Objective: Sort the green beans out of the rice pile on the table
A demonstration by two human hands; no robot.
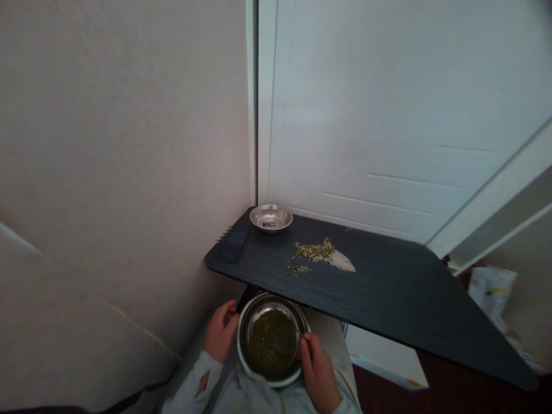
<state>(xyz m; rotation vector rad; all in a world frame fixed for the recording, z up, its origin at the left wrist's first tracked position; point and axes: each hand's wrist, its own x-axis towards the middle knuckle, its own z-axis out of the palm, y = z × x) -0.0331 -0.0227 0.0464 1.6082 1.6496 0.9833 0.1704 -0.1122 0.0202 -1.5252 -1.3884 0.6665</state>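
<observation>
On my lap, below the table's near edge, rests a round metal bowl [242,351] with a pale outer rim. Small green beans [269,339], like mung beans, cover its bottom. My left hand [221,332] is at the bowl's left side, fingers curled against the rim. At the right rim, my right hand [319,368] is closed around a thin metal spoon [299,332]; its handle reaches into the bowl and its far end is hard to make out among the beans.
The dark table [388,287] spans the space ahead. On it are a shallow steel bowl [271,219], a pile of green beans [317,249], white grains [342,261] and a dark flat object [233,246]. A wall stands left, a white door [388,115] behind, a white box [383,353] below.
</observation>
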